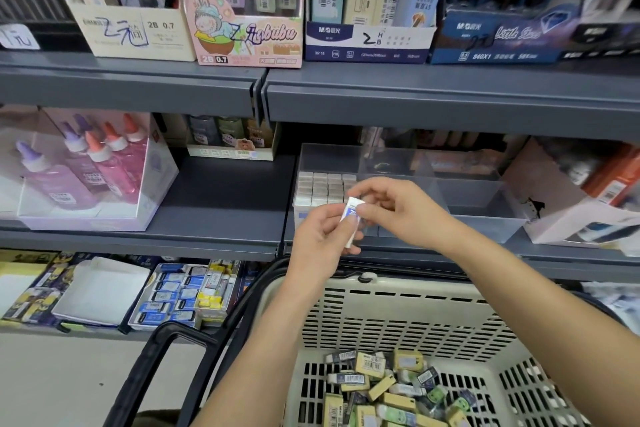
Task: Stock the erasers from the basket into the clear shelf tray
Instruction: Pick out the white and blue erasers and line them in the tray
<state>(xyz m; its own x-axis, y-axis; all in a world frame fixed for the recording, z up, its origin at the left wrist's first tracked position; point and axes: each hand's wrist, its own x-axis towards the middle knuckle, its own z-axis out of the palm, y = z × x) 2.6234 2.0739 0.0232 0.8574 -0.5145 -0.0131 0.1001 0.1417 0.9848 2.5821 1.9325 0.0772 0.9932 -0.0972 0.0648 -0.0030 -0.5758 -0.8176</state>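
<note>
Just before the clear shelf tray (485, 229), both hands are sharing one white-and-blue eraser (352, 215): the left hand (320, 241) is gripping its lower end, and the right hand (398, 210) is pinching its top. A block of stood-up erasers (325, 189) is filling the tray's left end, so this one is probably wanting turning end-up and sliding in beside that block, snug, without toppling neighbours. Many loose erasers (388, 388) are waiting in the basket (398, 291) below.

Grey mid shelf (221, 191) carries, L to R, a box of glue bottles (86, 177), a small display box (230, 149) at the back, the clear tray (478, 191) w/ erasers (325, 187) in its left part, & a pale box (568, 215).
</note>
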